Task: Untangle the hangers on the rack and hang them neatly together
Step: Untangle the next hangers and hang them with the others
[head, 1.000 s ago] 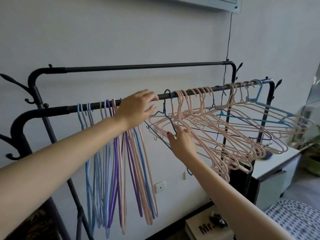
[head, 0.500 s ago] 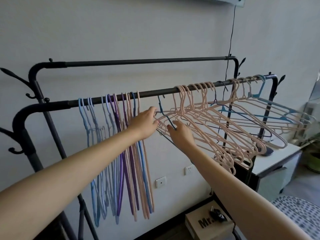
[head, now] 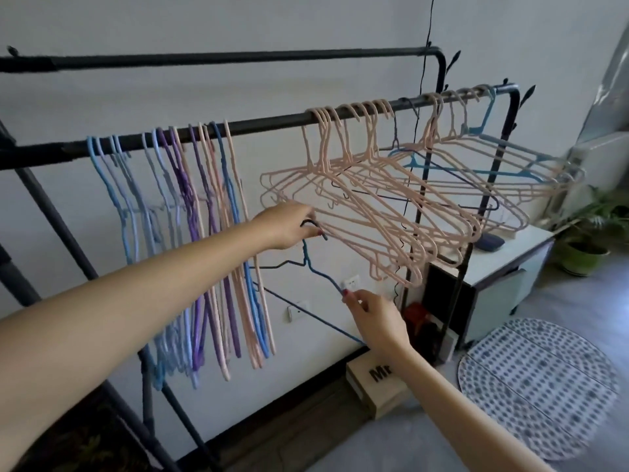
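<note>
A dark blue hanger is off the rack's front bar and hangs below it. My left hand grips its hook. My right hand pinches its sloping arm lower down. Left of my hands, several blue, purple and pink hangers hang straight in a neat row. To the right, a tangled bunch of pink hangers with a few blue and dark ones splays out sideways from the bar.
A second, higher back bar runs along the wall. A white cabinet stands under the rack's right end. A cardboard box, a dotted round mat and a potted plant are on the floor.
The dark blue hanger has come off the bar and moved down. My left hand went from the bar to its hook; my right hand dropped with its arm.
</note>
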